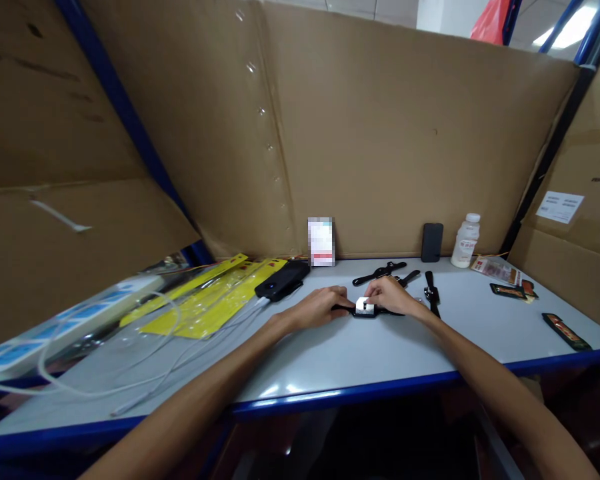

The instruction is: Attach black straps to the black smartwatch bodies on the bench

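Note:
A black wristwatch (364, 315) lies on the table in front of me, its strap spread out to both sides. My left hand (325, 305) is closed at the left strap end, fingers and thumb against it. With bent fingers, my right hand (391, 295) pinches a small white piece (364, 305) with a dark mark, at the watch face; whether it is paper, film or cloth I cannot tell. Just behind my right hand lie more black watches (377, 273), partly hidden by it. Another black watch (431, 294) rests to the right.
Yellow clear-fronted packages (200, 317), a black device (283, 280), white cables (180, 360) and a power strip (75, 320) lie at left. A phone (321, 241), a dark upright block (432, 242) and a bottle (465, 241) stand by the cardboard wall (405, 133). Small packets (566, 331) lie right.

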Motion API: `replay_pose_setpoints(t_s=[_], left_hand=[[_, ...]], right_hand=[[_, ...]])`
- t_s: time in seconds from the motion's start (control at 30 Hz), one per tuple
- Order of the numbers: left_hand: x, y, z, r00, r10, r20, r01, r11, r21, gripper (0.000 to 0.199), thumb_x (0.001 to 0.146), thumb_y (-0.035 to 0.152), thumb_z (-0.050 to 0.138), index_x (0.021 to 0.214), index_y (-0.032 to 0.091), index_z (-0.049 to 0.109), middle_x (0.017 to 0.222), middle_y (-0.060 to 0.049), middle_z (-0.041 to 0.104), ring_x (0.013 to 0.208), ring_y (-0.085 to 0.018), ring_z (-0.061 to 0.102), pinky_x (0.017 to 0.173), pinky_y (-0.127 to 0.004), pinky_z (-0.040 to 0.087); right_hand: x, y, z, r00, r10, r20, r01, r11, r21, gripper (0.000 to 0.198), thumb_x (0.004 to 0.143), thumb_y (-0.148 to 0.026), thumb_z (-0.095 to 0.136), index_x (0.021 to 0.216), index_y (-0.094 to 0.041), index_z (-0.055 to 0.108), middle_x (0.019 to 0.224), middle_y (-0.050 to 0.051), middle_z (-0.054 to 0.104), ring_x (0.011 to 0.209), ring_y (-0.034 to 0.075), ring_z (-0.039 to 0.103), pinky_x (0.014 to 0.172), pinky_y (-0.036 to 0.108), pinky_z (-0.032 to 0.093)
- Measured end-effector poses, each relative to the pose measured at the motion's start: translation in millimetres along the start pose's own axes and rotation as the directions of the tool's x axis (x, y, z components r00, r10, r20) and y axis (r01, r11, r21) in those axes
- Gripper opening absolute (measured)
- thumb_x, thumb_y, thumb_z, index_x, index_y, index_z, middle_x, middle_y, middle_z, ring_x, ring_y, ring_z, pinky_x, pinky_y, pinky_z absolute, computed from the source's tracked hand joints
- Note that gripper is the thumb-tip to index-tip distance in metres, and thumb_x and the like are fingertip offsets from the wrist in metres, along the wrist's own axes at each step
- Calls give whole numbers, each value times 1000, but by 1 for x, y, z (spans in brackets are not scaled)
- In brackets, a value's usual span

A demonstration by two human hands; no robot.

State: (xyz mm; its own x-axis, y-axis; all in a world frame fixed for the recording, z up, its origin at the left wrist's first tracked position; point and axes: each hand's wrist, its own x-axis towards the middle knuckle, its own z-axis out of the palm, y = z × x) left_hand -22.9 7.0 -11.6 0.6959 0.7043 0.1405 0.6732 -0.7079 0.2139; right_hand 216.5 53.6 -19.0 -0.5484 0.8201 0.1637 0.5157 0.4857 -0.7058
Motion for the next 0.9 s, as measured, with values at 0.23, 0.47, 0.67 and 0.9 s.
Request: replay_pose_setpoints(t_s=[0.23, 0.47, 0.67, 0.9], left_hand=[[0, 3, 0, 1000, 21, -2, -21, 999, 37, 31, 96, 18, 56, 119, 27, 74, 101, -5, 65, 91, -19, 63, 78, -26, 43], [-1, 3, 0, 999, 33, -7, -33, 999, 15, 31, 95, 17, 57, 117, 29, 75, 97, -3, 65, 87, -17, 63, 76, -25, 42], [-1, 3, 0, 999, 45, -19, -44, 999, 20, 29, 94, 17, 58, 115, 29, 75, 98, -3, 66, 88, -18, 64, 76, -25, 42], [-1, 1, 1, 999, 36, -13, -35, 999, 31, 29, 93, 18, 59, 114, 29, 75, 101, -3, 66, 91, -19, 65, 77, -27, 43]], right_hand=[[-5, -7, 1, 1000, -25, -6, 24, 981, -195, 13, 80, -11, 70, 79, -18, 81, 76, 2, 78, 75, 16, 69, 69, 22, 44], [-8, -8, 1, 998, -26, 56, 40, 962, -271, 17, 82, -11, 66, 81, -18, 82, 76, 2, 77, 73, 15, 67, 66, 23, 40], [-7, -8, 1, 997, -35, 68, 50, 970, -238, 17, 84, -11, 64, 82, -17, 80, 78, 2, 77, 74, 15, 66, 67, 22, 40], [-5, -6, 0, 997, -26, 79, 41, 979, -199, 17, 83, -11, 63, 82, -15, 79, 78, 3, 76, 75, 16, 66, 68, 23, 41]])
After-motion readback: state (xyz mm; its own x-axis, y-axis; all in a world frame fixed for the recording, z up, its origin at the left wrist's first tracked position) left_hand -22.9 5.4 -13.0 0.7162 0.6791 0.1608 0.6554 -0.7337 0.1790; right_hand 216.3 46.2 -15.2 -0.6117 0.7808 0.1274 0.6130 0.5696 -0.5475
